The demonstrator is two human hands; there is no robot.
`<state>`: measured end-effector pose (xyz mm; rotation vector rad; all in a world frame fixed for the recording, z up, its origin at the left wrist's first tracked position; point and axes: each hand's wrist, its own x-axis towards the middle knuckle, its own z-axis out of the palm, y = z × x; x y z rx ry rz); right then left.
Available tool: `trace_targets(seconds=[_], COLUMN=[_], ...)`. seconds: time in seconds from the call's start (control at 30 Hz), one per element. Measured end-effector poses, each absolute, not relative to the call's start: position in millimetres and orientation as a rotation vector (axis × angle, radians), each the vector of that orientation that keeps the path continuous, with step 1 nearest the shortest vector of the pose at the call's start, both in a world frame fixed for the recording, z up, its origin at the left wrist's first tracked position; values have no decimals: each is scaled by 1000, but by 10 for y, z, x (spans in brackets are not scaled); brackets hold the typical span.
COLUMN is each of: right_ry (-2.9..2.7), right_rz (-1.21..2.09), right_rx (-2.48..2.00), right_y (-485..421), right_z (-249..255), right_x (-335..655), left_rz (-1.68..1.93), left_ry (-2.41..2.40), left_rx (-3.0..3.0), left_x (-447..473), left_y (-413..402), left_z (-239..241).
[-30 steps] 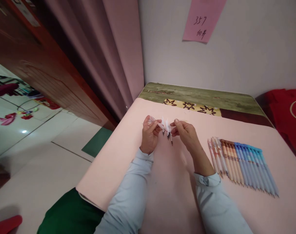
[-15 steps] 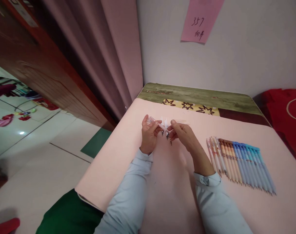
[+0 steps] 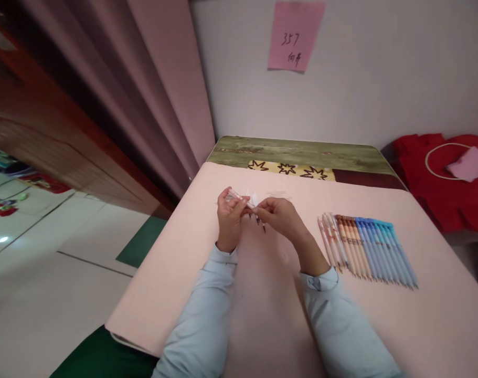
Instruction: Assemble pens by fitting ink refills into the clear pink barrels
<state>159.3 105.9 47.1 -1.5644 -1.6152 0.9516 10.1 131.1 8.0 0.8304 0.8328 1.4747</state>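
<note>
My left hand (image 3: pixel 229 223) is closed around a pale pink pen (image 3: pixel 235 195), held slanting down to the right. At the pen's lower end, the fingers of my right hand (image 3: pixel 282 216) are pinched together; whether they grip the barrel or a thin part at its tip is too small to tell. Several white pen refills (image 3: pixel 255 199) with dark tips lie on the table just behind and under my fingers, partly hidden by them. Right of my right wrist, a row of pens (image 3: pixel 367 249) lies side by side, from pinkish white through brown-topped to blue.
A pale pink cover (image 3: pixel 176 262) lies over the table, with a green wood-patterned strip (image 3: pixel 294 148) at the back edge. Faint clear pieces (image 3: pixel 278 195) lie beyond my right hand. A red bag (image 3: pixel 431 184) is at the right; a curtain (image 3: pixel 163 79) hangs at the left.
My right hand has come in to the pen's lower end, its fingers now closed there. The view has turned slightly right.
</note>
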Motion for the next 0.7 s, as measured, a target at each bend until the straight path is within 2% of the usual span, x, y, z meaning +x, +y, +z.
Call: trace_targets(seconds=[0.3, 0.5, 0.7], right_ry=[-1805, -1769, -1364], right_rz=[545, 592, 400], right_rx=[-1945, -1949, -2128], right_y=[753, 128, -430], right_z=[743, 640, 463], right_x=[1462, 1753, 2524], left_rz=[1527, 1210, 1024], left_ry=[992, 1083, 1230], left_rx=[927, 1173, 1401], left_x=[213, 204, -28], left_y=[1106, 633, 210], left_z=[152, 315, 186])
